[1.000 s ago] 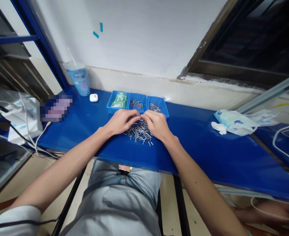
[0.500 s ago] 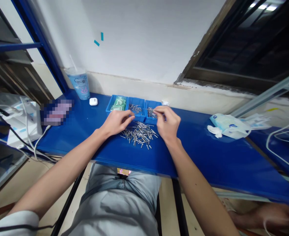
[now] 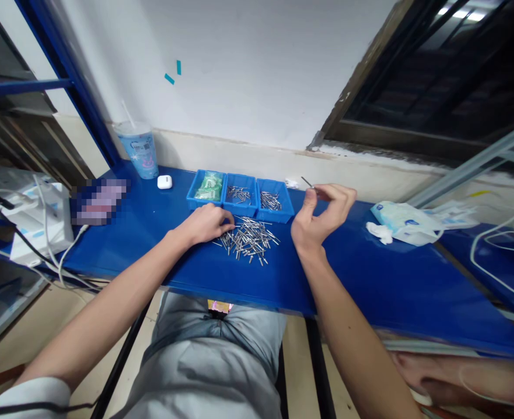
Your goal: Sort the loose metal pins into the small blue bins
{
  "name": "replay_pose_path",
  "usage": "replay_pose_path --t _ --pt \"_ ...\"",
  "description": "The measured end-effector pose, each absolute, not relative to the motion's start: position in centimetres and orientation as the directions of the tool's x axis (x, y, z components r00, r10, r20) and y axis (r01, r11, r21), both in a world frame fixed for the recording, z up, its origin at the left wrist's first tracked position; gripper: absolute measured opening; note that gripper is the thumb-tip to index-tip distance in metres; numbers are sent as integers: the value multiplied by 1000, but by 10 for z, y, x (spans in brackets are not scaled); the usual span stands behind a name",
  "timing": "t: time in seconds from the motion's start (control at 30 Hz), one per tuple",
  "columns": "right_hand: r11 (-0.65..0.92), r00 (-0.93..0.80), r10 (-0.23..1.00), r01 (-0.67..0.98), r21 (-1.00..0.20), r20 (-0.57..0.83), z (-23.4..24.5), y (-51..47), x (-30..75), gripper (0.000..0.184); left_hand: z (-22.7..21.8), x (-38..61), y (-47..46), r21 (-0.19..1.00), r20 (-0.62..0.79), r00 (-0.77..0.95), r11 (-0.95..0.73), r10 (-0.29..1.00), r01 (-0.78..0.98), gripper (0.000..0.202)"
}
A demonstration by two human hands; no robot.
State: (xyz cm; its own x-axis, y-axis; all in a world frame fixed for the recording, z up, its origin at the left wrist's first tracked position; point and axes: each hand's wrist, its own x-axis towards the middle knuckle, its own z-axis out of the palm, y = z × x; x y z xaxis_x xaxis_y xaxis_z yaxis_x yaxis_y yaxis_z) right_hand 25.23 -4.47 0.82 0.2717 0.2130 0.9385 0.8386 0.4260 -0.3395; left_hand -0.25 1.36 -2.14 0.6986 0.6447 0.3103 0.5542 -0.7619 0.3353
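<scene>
Thin silver blind rivets [image 3: 253, 241] lie in a loose pile on the blue table. At the pile's upper left edge, my left hand [image 3: 208, 223] has its fingertips pinched together among the rivets; whatever is between them is hidden. To the right of the bins, my right hand [image 3: 322, 212] is raised, holding one blind rivet [image 3: 308, 182] between thumb and forefinger, its thin end pointing up and left. Behind the pile stand three joined blue bins: the left bin [image 3: 191, 202] contains green-and-white packets, while the middle bin [image 3: 240, 211] and right bin [image 3: 287, 205] contain rivets.
A blue patterned cup [image 3: 139, 152] with a straw and a white earphone case [image 3: 165, 182] stand at back left. Cables and a white power strip [image 3: 42, 224] occupy the left end. A tissue pack [image 3: 407, 224] lies right. Another person's limb [image 3: 470, 372] shows below right.
My right hand has moved right, away from over the right bin, and turned, with the rivet now plainly visible. My left hand has lowered slightly to the pile, its fingers closer together.
</scene>
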Motion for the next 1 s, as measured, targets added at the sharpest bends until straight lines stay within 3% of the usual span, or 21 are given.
replay_pose_path --t 0.2,0.43,0.53,0.63,0.77,0.87,1.0 --pt "386 298 167 857 -340 940 8 -45 254 27 -24 -1 16 310 312 701 -766 641 563 17" --pt "234 367 414 842 -487 833 4 -38 254 30 -26 0 15 308 300 704 -764 643 567 17" --pt "202 327 463 866 -458 824 4 -36 254 25 -25 0 14 305 303 710 -770 636 560 17" --pt "314 174 512 874 -372 842 4 -37 252 19 -20 1 10 304 280 704 -756 652 579 20" --pt "569 -193 639 770 -288 744 1 -40 242 20 -10 4 2 352 283 677 -730 680 586 26" --pt "625 -356 679 739 -251 641 -3 -42 234 19 -4 6 -3 387 304 670 -730 678 563 28" --pt "630 -433 710 742 -228 555 -7 -42 229 21 -4 8 -5 405 333 658 -732 676 547 29"
